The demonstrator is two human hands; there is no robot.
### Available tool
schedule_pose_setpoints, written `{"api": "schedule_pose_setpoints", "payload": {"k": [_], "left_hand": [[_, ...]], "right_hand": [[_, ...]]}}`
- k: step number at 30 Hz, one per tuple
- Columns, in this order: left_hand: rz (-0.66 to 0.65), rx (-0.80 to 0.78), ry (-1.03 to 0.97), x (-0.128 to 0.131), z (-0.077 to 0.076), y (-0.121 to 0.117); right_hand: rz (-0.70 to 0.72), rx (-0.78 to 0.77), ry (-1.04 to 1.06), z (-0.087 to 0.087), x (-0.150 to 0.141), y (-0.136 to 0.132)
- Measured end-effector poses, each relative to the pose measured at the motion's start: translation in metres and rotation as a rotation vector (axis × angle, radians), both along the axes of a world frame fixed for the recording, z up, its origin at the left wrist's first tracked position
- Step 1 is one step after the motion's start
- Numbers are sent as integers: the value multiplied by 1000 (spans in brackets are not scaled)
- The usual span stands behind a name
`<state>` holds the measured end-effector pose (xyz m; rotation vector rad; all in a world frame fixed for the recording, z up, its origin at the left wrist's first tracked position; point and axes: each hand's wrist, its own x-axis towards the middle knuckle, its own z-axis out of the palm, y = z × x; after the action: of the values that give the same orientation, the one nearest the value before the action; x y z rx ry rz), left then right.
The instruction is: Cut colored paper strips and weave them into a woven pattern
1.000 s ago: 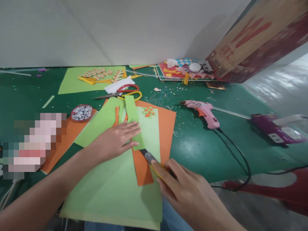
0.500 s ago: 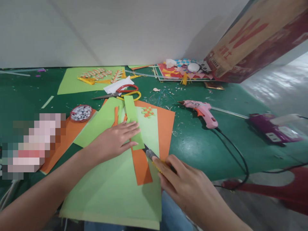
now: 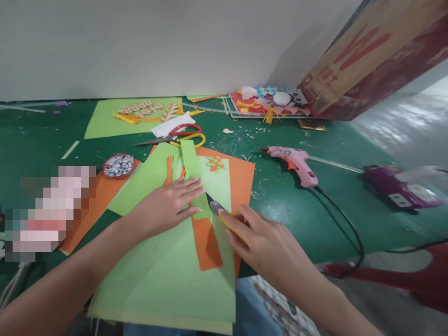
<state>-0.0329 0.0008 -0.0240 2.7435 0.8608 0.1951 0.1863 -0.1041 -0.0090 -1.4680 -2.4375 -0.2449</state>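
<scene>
My left hand (image 3: 182,198) lies flat with fingers outstretched, pressing on a light green paper strip (image 3: 190,158). Beneath that strip runs an orange paper strip (image 3: 208,245), its near end sticking out toward me. My right hand (image 3: 257,233) is closed round a yellow utility knife (image 3: 234,226). The knife's dark blade meets the right edge of the green strip, just right of my left fingertips. Both strips rest on a large light green paper sheet (image 3: 157,284). A small woven green and orange paper piece (image 3: 215,163) sits beyond the blade.
Red and yellow-handled scissors (image 3: 171,136) lie behind the strips. A round case of googly eyes (image 3: 119,165) is at left. On the right are a pink glue gun (image 3: 292,163) with its cord and a purple box (image 3: 402,186). A paper bag (image 3: 367,56) stands back right.
My right hand has moved the utility knife a little away from me, up along the green strip's edge. My left hand stays in place on the strip.
</scene>
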Motion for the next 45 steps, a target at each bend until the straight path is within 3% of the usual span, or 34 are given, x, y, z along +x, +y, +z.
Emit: {"api": "schedule_pose_setpoints", "payload": {"k": [12,24,33,45], "left_hand": [[-40,89,-31,0,-1,-1],[-173,293,-88,8,12,-15],[52,241,-3,3,3,-5],[41,227,-15,3,2,-5]], "right_hand": [[-58,-72,-13,-2,-2,18],[23,-5,-34,1,-3,-8],[30,-1,7,0,-4,-8],[-38,-8,-43,-1,-5,13]]}}
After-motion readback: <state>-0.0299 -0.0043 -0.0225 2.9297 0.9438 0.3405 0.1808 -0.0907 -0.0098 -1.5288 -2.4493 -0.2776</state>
